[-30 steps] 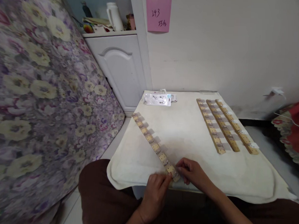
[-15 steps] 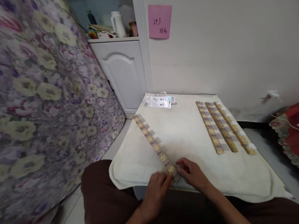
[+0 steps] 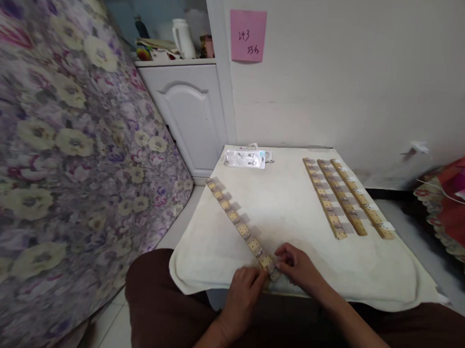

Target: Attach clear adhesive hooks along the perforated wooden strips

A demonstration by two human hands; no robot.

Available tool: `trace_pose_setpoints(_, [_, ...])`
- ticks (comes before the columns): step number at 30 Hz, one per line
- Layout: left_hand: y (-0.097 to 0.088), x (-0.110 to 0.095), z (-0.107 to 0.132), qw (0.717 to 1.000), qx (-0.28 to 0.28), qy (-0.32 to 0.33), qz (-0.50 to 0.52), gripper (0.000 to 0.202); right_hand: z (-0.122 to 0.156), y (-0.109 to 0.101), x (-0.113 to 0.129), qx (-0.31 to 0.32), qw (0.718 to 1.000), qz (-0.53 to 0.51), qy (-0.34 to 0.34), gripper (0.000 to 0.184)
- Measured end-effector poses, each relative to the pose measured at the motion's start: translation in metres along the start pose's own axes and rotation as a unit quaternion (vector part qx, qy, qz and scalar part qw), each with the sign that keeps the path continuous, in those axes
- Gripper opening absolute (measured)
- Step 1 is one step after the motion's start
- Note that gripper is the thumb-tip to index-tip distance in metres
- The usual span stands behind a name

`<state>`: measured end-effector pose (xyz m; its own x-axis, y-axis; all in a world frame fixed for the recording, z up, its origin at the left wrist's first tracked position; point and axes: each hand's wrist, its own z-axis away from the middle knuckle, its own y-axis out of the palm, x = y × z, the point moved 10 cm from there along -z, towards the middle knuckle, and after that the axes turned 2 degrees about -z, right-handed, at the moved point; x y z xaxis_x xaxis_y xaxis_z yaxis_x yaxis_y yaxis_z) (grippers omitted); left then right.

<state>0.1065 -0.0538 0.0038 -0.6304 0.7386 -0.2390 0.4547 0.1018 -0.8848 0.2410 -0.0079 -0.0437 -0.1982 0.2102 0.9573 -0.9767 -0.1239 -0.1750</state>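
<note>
While left hand (image 3: 244,294) and right hand (image 3: 299,271) touch strip (image 3: 242,229) near table edge (image 3: 346,298), grips narrow, hold unclear; cloth (image 3: 285,208) spreads rightward.

Floral curtain (image 3: 39,205), purple-grey with cream blooms, hanging at left. White cabinet door (image 3: 186,119), arched panel. Above it, shelf (image 3: 176,62) bearing a white jug (image 3: 185,40) with handle, a dark bottle (image 3: 141,28) and assorted small articles, indistinct. Pink paper (image 3: 247,35), handwritten "243" and further characters, on pale wall (image 3: 331,75). White plug (image 3: 419,147) low on wall. Red cloth (image 3: 455,204), patterned trim, far right.
</note>
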Motion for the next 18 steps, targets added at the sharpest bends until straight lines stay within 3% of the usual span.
trace_pose_setpoints(4, [-0.003, 0.002, 0.002, 1.0, -0.02, 0.0, 0.014, 0.039, 0.007, -0.009, 0.001, -0.033, 0.999, -0.008, -0.004, 0.027])
trace_pose_setpoints(9, [-0.009, 0.003, 0.003, 0.998, -0.03, -0.002, 0.054, 0.045, 0.044, -0.039, 0.016, -0.19, 0.968, 0.132, -0.094, 0.021])
trace_pose_setpoints(14, [-0.011, 0.007, 0.005, 0.994, -0.029, -0.014, 0.1, 0.049, 0.076, -0.018, 0.028, -0.234, 0.921, 0.243, -0.194, 0.016])
trace_pose_setpoints(18, [-0.011, 0.013, 0.009, 0.989, -0.038, -0.029, 0.137, 0.049, 0.08, -0.004, 0.029, -0.277, 0.89, 0.298, -0.204, 0.021])
